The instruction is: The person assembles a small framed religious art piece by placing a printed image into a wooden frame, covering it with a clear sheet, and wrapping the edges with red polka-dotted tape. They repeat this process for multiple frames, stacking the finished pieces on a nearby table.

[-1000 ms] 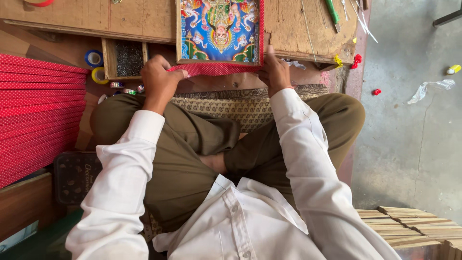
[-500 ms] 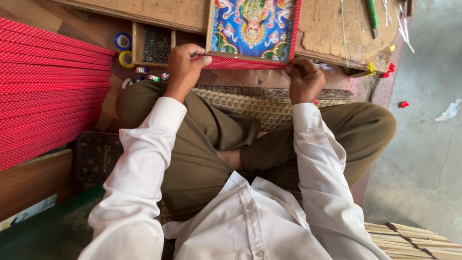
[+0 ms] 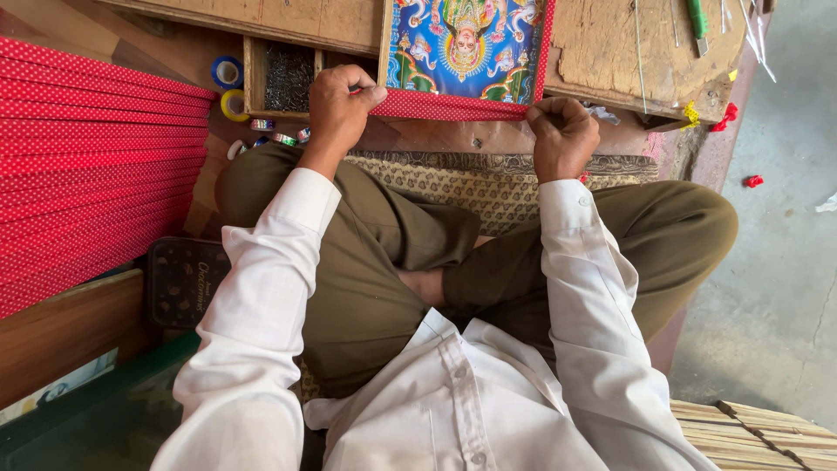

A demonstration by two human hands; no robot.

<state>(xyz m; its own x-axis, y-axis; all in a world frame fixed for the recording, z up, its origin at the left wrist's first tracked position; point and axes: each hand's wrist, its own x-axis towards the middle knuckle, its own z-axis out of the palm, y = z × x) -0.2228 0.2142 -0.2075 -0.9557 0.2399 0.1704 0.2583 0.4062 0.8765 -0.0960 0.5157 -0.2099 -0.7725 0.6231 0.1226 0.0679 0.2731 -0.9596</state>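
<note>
- Left hand (image 3: pixel 338 106) fingers curled, pinching the red dotted strip (image 3: pixel 449 106) along the near edge of the picture (image 3: pixel 466 44), at its left corner.
- Right hand (image 3: pixel 562 135) closed in a loose fist, gripping the same strip at the picture's near right corner.
- Picture is colourful, blue ground, lies flat on the wooden board (image 3: pixel 610 52), overhanging the board's near edge; strip also runs up the picture's right side.
- Strip is taut between the two hands, touching both.
- Small open box (image 3: pixel 288 77) of dark bits sits at the board's near edge, just left of the left hand.
- Blue tape roll (image 3: pixel 227 71) and yellow tape roll (image 3: pixel 234 105) are left of the box, near the stack.
- Big stack of red dotted strips (image 3: pixel 87 174) fills the left side, well apart from the hands.
- Green tool (image 3: pixel 696 19) is on the board's far right corner.
- Person sits cross-legged, olive trousers, white sleeves; woven mat (image 3: pixel 471 179) lies under the legs below the board edge.
- Red scraps (image 3: pixel 753 180) are on the grey floor at right.
- Wood slats (image 3: pixel 767 432) are at bottom right.
</note>
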